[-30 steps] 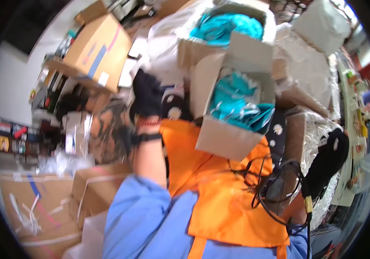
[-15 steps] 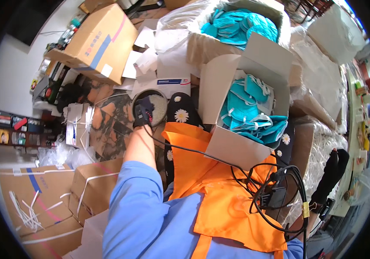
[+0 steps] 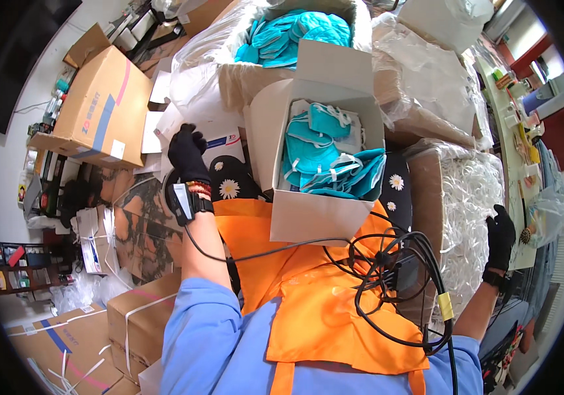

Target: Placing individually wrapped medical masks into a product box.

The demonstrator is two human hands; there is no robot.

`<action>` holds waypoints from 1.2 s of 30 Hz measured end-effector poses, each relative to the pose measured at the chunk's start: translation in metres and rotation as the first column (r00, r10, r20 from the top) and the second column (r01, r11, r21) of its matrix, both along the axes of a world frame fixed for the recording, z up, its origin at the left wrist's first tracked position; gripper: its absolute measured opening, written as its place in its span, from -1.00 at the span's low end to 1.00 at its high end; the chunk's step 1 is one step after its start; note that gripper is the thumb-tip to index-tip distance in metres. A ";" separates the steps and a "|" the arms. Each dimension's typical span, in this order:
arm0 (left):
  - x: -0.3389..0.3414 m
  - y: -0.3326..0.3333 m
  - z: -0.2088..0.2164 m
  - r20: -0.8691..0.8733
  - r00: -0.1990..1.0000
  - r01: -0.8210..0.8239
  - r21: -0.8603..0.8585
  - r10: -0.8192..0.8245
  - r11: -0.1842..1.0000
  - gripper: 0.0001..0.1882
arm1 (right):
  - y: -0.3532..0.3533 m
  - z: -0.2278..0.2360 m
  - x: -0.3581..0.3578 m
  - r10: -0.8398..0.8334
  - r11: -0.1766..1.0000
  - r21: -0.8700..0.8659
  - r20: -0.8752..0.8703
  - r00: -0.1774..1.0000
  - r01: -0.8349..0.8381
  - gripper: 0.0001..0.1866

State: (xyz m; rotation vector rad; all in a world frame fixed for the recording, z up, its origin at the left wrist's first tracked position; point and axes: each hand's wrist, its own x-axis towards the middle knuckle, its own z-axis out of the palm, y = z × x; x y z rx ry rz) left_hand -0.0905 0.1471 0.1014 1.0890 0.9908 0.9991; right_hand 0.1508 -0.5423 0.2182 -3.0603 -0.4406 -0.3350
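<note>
My left hand (image 3: 188, 151), in a black glove, is raised above my left knee, its fingers curled inward. Whatever it may hold is hidden. Beneath its wrist, the dark rim of a round container (image 3: 170, 187) shows in part. My right hand (image 3: 501, 238), also black-gloved, is held out at the right with its fingers loosely bent and nothing visible in them. Beside it stands a carton full of white straps (image 3: 466, 197). On my lap rests an open white box (image 3: 322, 216) holding teal face masks (image 3: 311, 153) with white straps; neither hand touches it.
A large plastic-lined carton with more teal masks (image 3: 301, 33) stands ahead. A tilted brown carton (image 3: 101, 105) is at the left, with strapped cartons (image 3: 140, 309) nearer. Plastic-covered cartons (image 3: 423, 79) stand at the right. A coiled black cable (image 3: 394, 283) lies over my orange apron (image 3: 341, 322).
My left hand has come up out of the round container, which held whitish contents. My right hand has turned and moved up beside the carton of straps. The view has shifted right.
</note>
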 end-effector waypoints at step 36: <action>0.070 -0.212 0.125 -0.398 0.582 0.812 0.343 -0.709 0.473 -0.52 | 0.313 0.019 -0.034 0.756 0.335 0.936 -0.200 0.623 -0.106 -0.83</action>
